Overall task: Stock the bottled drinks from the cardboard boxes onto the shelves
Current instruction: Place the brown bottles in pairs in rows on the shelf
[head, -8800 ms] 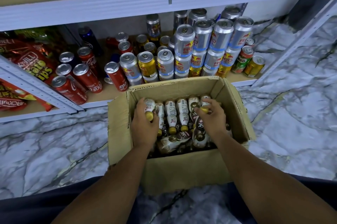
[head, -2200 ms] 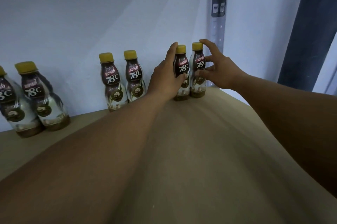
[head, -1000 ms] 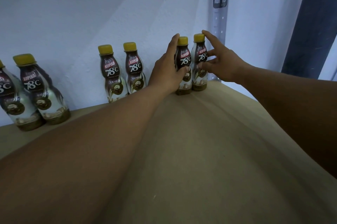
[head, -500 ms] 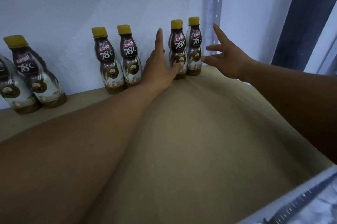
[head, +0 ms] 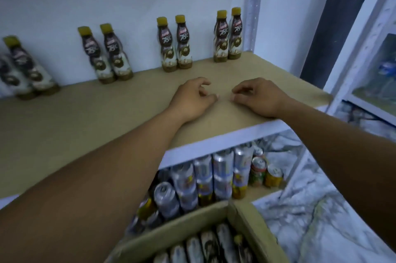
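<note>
Now both hands are empty above the shelf, apparently between loads.
The left hand (head: 192, 97) and right hand (head: 259, 97), fingers loosely curled on nothing, hover near the shelf's (head: 85, 125) front edge. Yellow-capped brown bottles (head: 184, 42) stand upright in pairs along the far wall, probably to fill back-first. More lie in the cardboard box (head: 171, 232) below, nearest.

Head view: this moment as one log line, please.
left hand: empty | right hand: empty | bottles: upright on shelf | box: not empty
</note>
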{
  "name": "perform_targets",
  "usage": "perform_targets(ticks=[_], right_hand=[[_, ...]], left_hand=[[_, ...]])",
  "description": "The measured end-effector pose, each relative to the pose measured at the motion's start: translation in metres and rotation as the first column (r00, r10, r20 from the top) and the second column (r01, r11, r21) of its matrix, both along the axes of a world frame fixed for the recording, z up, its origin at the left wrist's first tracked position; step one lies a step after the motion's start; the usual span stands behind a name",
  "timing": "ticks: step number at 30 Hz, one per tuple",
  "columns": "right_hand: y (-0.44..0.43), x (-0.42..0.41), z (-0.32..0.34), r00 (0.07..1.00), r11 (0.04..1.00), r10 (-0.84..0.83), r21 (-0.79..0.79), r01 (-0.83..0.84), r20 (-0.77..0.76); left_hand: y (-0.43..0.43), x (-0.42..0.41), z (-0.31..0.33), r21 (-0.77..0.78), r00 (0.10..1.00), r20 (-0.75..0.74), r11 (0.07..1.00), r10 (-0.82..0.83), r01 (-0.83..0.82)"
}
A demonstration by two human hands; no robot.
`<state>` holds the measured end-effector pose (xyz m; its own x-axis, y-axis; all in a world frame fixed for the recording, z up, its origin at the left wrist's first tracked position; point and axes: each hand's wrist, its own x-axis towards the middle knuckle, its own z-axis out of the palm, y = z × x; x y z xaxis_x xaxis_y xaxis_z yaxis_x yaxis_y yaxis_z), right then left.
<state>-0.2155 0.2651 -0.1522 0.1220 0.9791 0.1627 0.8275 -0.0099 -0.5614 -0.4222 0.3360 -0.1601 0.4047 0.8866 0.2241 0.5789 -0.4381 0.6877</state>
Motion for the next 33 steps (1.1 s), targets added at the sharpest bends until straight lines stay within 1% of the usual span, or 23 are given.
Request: perform_targets(ticks=[3, 6, 9, 10, 12, 14, 16, 20, 23, 26, 29, 33], right_hand=[[-0.047, -0.031, -0.01, 1.0, 0.999, -0.008, 0.043, 0.008, -0.002], [-0.097, -0.061, -0.028, 0.998, 0.994, -0.023, 0.107, 0.03, -0.059], [-0.143, -0.091, -0.04, 0.978, 0.988, -0.037, 0.139, 0.066, -0.205], [-0.156, -0.1, -0.044, 0.967, 0.988, -0.042, 0.135, 0.078, -0.251], [-0.182, -0.116, -0.059, 0.962, 0.993, -0.032, 0.101, 0.062, -0.273], [-0.207, -0.128, -0.079, 0.959, 0.997, -0.018, 0.062, 0.037, -0.282], [-0.228, -0.135, -0.1, 0.952, 0.999, -0.032, 0.019, 0.04, -0.303], [-0.252, -0.143, -0.139, 0.934, 0.997, -0.06, -0.059, 0.042, -0.351], [-0.261, -0.149, -0.166, 0.931, 0.991, -0.083, -0.123, 0.041, -0.355], [-0.266, -0.154, -0.191, 0.924, 0.976, -0.069, -0.219, -0.016, -0.375], [-0.264, -0.158, -0.217, 0.929, 0.958, -0.043, -0.277, -0.065, -0.367], [-0.25, -0.162, -0.258, 0.934, 0.908, -0.004, -0.392, -0.146, -0.357]], left_hand=[[-0.049, -0.032, -0.001, -0.016, 0.999, 0.029, 0.999, 0.034, -0.033], [-0.102, -0.059, -0.004, -0.011, 0.997, 0.07, 1.0, 0.024, -0.024], [-0.156, -0.082, -0.015, 0.079, 0.998, 0.057, 0.997, 0.023, -0.028], [-0.173, -0.088, -0.021, 0.095, 0.997, 0.079, 0.995, 0.011, -0.019], [-0.21, -0.103, -0.037, 0.036, 0.982, 0.189, 0.999, -0.014, 0.008], [-0.241, -0.122, -0.059, -0.026, 0.972, 0.234, 1.0, 0.013, -0.008], [-0.266, -0.14, -0.085, -0.086, 0.976, 0.212, 0.996, 0.056, -0.039], [-0.295, -0.173, -0.132, -0.245, 0.965, 0.212, 0.964, 0.153, -0.099], [-0.305, -0.192, -0.166, -0.341, 0.97, 0.148, 0.93, 0.194, -0.134], [-0.308, -0.209, -0.198, -0.419, 0.971, 0.082, 0.892, 0.224, -0.17], [-0.305, -0.222, -0.225, -0.473, 0.974, 0.027, 0.861, 0.224, -0.185], [-0.295, -0.225, -0.257, -0.543, 0.986, -0.068, 0.823, 0.152, -0.164]])
